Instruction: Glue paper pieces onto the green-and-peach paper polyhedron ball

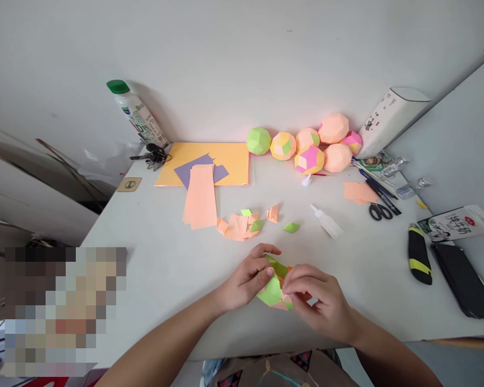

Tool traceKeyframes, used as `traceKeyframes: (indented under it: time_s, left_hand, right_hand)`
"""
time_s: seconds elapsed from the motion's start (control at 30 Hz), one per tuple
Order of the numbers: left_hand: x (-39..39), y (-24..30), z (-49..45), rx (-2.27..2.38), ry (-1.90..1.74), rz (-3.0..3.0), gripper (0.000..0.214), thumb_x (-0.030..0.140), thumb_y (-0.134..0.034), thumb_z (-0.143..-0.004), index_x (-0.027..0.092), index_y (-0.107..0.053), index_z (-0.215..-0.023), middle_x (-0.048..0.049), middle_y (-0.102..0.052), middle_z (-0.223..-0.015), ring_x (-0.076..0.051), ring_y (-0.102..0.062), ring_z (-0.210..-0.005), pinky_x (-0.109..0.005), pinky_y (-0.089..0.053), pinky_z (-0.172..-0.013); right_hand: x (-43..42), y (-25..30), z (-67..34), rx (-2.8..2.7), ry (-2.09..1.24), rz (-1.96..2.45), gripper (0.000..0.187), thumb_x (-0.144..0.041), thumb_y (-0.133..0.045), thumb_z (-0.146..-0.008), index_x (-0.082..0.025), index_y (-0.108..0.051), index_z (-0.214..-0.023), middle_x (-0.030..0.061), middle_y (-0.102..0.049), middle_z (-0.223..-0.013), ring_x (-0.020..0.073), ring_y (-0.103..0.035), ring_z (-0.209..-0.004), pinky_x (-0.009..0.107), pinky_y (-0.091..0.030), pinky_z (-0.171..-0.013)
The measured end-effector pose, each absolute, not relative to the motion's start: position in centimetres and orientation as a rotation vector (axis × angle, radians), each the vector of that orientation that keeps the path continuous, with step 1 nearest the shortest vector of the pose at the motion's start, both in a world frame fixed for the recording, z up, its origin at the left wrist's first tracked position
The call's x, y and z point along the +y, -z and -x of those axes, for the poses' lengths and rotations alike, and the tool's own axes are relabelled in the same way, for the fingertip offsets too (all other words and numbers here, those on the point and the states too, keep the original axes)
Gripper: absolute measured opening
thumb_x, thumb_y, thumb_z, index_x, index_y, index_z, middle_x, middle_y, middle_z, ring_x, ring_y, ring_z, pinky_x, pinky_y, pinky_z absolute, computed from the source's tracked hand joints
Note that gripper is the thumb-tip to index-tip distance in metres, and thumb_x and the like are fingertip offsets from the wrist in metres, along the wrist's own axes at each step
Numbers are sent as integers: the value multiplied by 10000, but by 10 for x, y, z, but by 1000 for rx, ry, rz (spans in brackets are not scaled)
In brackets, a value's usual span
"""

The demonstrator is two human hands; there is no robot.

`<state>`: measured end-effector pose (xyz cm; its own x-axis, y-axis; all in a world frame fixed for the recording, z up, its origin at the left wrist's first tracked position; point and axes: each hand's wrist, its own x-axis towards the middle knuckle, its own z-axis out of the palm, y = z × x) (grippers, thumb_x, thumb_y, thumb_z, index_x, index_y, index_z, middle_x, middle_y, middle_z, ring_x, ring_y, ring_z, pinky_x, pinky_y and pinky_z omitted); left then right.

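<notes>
Near the front of the table I hold a partly built paper ball [271, 290] of green and peach folded pieces, with an open hollow facing up. My left hand [253, 274] grips its left side, thumb on the outer green face and fingers along the far rim. On the right rim, my right hand [320, 298] pinches a peach part between thumb and fingertips; the exact contact is partly hidden. Just beyond lie a loose green folded piece [291, 228], a peach folded piece [272, 213] and a cluster of peach and green pieces [237, 228].
Behind are finished paper balls [309, 159], a white glue bottle [326, 221] with its cap off [306, 180], and peach paper strips [201, 199] over yellow sheets [229, 161]. Scissors [381, 211], a black-and-yellow cutter [420, 255] and a black phone-like case [465, 279] lie right.
</notes>
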<state>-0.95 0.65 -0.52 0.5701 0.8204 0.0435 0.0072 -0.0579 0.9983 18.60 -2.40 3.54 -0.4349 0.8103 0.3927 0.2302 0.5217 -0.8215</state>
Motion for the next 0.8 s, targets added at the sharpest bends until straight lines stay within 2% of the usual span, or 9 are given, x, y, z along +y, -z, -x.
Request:
traceKeyframes:
  time_s: [0.27,0.47,0.7,0.8]
  left_hand:
    - [7,5,10,745,-763,-1487,423,453,-395,-946,164,-600,-715,-111,-515,-1081,-263,-479,-1168,-375,-451,-930]
    - [7,5,10,753,-769,-1471,421,450,-409,-942,166,-563,-674,-108,-502,-1108,-248,-490,-1145,-359,-444,-926]
    - [7,6,9,744,-789,-1443,390,426,-414,-944,168,-546,-683,-110,-504,-1075,-268,-472,-1172,-389,-441,-934]
    - [7,6,9,739,-786,-1439,398,433,-418,-941,169,-537,-668,-106,-500,-1059,-270,-469,-1178,-383,-442,-933]
  right_hand:
    - [-25,-32,-186,-1919,-877,893,208,-43,-519,-820,-198,-639,-888,56,-618,-825,128,-601,-655,201,-499,-483]
    - [-25,-30,-186,-1897,-975,1003,158,-97,-513,-855,-190,-628,-911,44,-567,-833,92,-531,-570,207,-496,-486]
    - [-23,-32,-188,-1986,-1021,978,163,-108,-534,-841,-185,-595,-971,61,-609,-847,149,-592,-732,255,-517,-622]
    - [-23,-33,-188,-2017,-1003,1013,167,-101,-526,-836,-190,-588,-962,48,-610,-816,150,-586,-732,253,-503,-634]
